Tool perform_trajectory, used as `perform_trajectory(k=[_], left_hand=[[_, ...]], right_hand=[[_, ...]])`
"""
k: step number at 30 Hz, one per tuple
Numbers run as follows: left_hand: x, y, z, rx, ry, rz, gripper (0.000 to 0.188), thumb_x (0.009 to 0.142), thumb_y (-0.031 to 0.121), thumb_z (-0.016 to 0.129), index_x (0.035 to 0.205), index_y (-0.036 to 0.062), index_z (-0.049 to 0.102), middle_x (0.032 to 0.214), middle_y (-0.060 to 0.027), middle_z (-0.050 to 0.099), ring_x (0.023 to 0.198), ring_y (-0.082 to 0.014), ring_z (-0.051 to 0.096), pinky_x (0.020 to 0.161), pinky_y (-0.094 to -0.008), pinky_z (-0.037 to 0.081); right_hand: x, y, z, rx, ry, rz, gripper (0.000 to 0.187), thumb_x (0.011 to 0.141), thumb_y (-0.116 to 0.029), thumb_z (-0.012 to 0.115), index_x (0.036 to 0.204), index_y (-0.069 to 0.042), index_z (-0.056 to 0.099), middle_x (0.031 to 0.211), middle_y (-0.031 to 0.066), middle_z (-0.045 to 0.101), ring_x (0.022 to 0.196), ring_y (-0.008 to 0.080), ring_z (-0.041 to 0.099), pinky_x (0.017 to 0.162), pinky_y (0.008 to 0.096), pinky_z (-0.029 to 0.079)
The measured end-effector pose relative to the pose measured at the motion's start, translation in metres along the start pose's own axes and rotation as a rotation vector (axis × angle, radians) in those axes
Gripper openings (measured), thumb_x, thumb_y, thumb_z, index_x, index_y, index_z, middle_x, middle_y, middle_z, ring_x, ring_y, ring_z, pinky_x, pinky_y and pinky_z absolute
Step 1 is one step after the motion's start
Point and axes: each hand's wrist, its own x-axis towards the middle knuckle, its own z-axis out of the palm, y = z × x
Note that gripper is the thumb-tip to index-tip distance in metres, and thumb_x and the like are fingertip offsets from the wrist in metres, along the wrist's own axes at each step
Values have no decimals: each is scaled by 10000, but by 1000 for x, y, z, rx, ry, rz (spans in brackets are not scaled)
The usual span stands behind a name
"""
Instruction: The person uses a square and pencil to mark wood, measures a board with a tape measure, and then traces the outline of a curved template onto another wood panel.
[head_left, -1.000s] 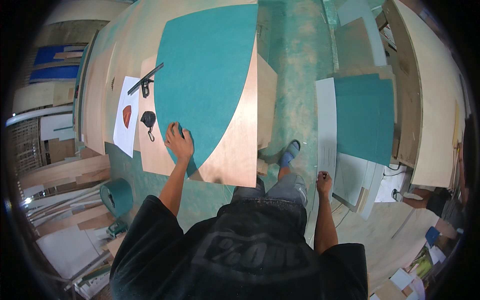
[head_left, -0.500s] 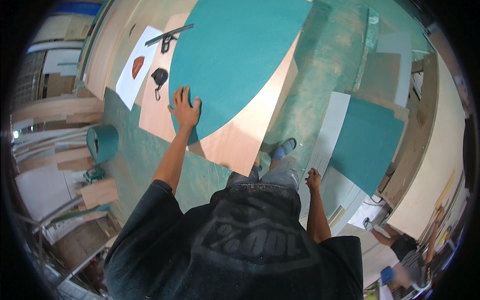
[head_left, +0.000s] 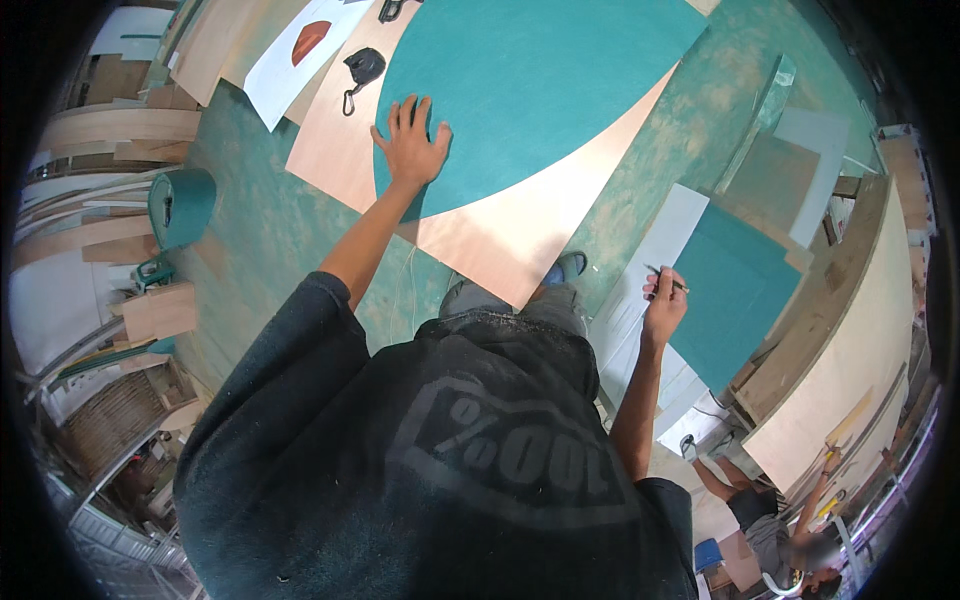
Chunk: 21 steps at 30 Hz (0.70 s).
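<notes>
My left hand (head_left: 412, 150) lies with spread fingers on the near left edge of a large teal board (head_left: 530, 90) with a curved outline. Beneath that board is a pale plywood sheet (head_left: 500, 245), its bare corner pointing toward my legs. Pinched in the fingers of my right hand (head_left: 663, 312) is a thin dark pencil (head_left: 680, 287), held in the air above a white strip and a teal panel. Left of the teal board, on the plywood, rest a black tape measure (head_left: 366, 65) and its carabiner (head_left: 349, 102).
A white paper sheet with a red-brown shape (head_left: 290, 62) lies at the upper left. On the right are a teal panel (head_left: 735, 295), a white strip (head_left: 665, 230) and a long pale board (head_left: 840, 350). Another person (head_left: 765, 510) works at lower right. A teal roll (head_left: 183, 208) stands left.
My right hand has risen and moved right and forward, and the pencil now shows in it. The view has shifted; my left hand stays on the teal board.
</notes>
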Motion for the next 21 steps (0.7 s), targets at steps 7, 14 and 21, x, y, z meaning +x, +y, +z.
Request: perform_trajectory(k=[7,14,21], left_hand=[[0,-6,4,-23,12,1,622,908,475,535,1430,148,450,1520,-80,353,1447,-326,249,1123,-700,72],[-1,-18,6,-173,49,110,774,801,557,627,1426,137,448,1508,-99,355,1445,-336,220,1122,-681,61],[3,-19,14,-214,49,85,792,777,569,632,1420,142,455,1518,-95,334,1455,-338,183,1130,-665,37]], right_hand=[[-63,-86,94,76,-169,-69,299,1002,-222,587,1161,26,639,910,73,712,711,72,595,619,208,454],[-135,-90,207,-35,-763,-294,206,963,-100,644,1151,-23,673,899,56,710,781,96,599,707,255,509],[-179,-66,308,-25,-901,-319,248,937,-156,635,1129,-4,671,927,212,713,789,278,705,739,345,544]])
